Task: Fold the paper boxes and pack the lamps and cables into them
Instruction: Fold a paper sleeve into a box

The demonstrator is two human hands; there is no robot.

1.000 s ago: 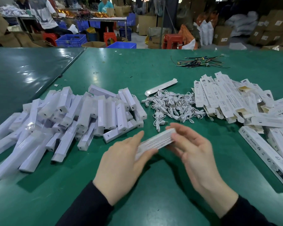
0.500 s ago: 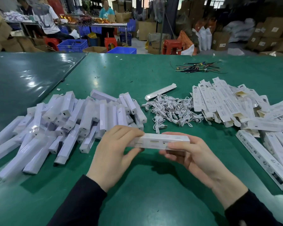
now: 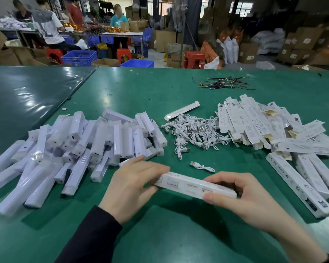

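Head camera looks forward, down over table [image 3: 160,88]

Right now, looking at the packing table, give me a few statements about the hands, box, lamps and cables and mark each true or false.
1. Both hands hold one paper box. True: left hand at one end, right hand at the other.
2. The pile of lamps lies right of the cables. False: it lies left of the cable heap.
3. One loose cable lies apart from the heap, just beyond the held box. True.
4. The flat boxes are stacked on the lamps. False: they lie right of the cables.
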